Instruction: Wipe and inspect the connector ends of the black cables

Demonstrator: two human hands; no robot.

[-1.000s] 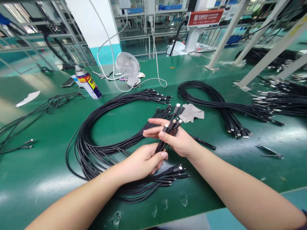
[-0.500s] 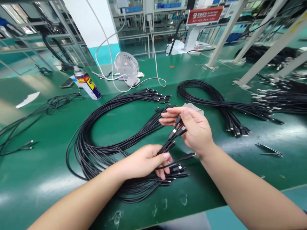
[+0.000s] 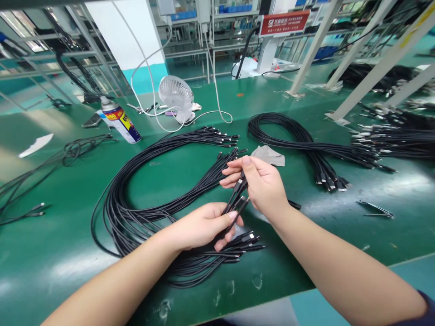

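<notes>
While left hand (image 3: pixel 210 225) clasps USB cables (image 3: pixel 230 200), probably light, bendy, I'd pinch stiff-looking plugs (image 3: pixel 239 201); right hand (image 3: pixel 265 183) grip: can't tell.

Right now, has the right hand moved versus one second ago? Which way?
Yes: the right hand is farther right, nearer the tweezers, than one second ago, though slightly back left since the middle picture.
</notes>
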